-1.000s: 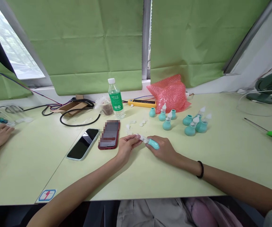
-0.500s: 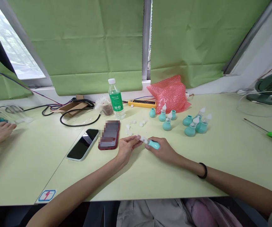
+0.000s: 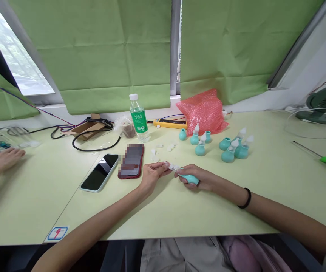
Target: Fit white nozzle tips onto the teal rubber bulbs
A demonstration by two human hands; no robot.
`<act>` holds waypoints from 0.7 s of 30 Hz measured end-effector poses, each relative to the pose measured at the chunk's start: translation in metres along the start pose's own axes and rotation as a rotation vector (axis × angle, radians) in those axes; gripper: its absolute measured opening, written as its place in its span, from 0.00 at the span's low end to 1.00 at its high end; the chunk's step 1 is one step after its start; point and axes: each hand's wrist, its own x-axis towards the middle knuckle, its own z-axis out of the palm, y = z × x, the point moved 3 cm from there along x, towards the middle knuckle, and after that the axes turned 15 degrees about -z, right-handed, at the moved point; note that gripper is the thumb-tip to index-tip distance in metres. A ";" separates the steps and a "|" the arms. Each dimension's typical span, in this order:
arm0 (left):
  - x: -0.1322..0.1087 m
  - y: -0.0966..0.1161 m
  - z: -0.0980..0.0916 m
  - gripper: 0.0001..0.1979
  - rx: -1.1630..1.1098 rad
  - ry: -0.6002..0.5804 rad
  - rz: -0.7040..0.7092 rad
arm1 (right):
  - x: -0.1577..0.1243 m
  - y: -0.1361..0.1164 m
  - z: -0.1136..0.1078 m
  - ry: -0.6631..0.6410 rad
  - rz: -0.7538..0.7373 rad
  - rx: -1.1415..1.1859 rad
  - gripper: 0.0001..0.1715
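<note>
My right hand [image 3: 204, 176] is wrapped around a teal rubber bulb [image 3: 190, 178], which lies tilted with its neck toward the left. My left hand [image 3: 153, 176] pinches the far end of a clear-white nozzle [image 3: 174, 167] between thumb and fingers. Nozzle and bulb meet in line between both hands, just above the table; the fingers partly hide the joint. Behind them lie small white translucent pieces [image 3: 153, 155]. To the right stand several teal bulbs, some with pointed clear tips, such as this tipped bulb [image 3: 228, 154], and others bare, like this open bulb [image 3: 182, 134].
Two phones, one black-screened [image 3: 99, 173] and one red-cased [image 3: 131, 161], lie left of my hands. Behind stand a water bottle [image 3: 139, 121], a yellow power strip [image 3: 170, 124] and pink bubble wrap [image 3: 204, 113]. A screwdriver [image 3: 325, 159] lies right. Another person's hand [image 3: 5, 159] rests far left.
My right hand has shifted slightly right and turned, showing more of the bulb's rounded body. My left hand keeps its pinch. The other person's hand at far left has slid a little right.
</note>
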 end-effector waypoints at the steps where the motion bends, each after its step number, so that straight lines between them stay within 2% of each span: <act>1: 0.000 0.001 0.001 0.11 -0.005 -0.016 0.000 | 0.000 0.000 0.001 -0.023 0.027 0.057 0.12; 4: -0.001 0.002 0.002 0.11 -0.019 -0.047 0.011 | -0.001 0.003 0.003 -0.078 0.092 0.197 0.09; 8: -0.001 0.001 0.002 0.10 -0.037 -0.060 -0.023 | -0.002 0.006 0.006 -0.065 0.129 0.302 0.08; 13: 0.000 -0.001 0.002 0.10 -0.071 -0.095 -0.061 | -0.002 0.005 0.007 -0.082 0.055 0.227 0.09; 15: 0.001 0.000 0.003 0.10 -0.078 -0.126 -0.063 | -0.001 0.004 0.007 -0.064 -0.024 0.100 0.10; 17: 0.000 0.000 0.004 0.10 -0.075 -0.150 -0.065 | 0.000 0.002 0.006 0.003 -0.165 -0.103 0.12; 21: -0.001 0.002 0.006 0.10 -0.066 -0.159 -0.032 | -0.003 -0.007 0.007 0.203 -0.612 -0.700 0.10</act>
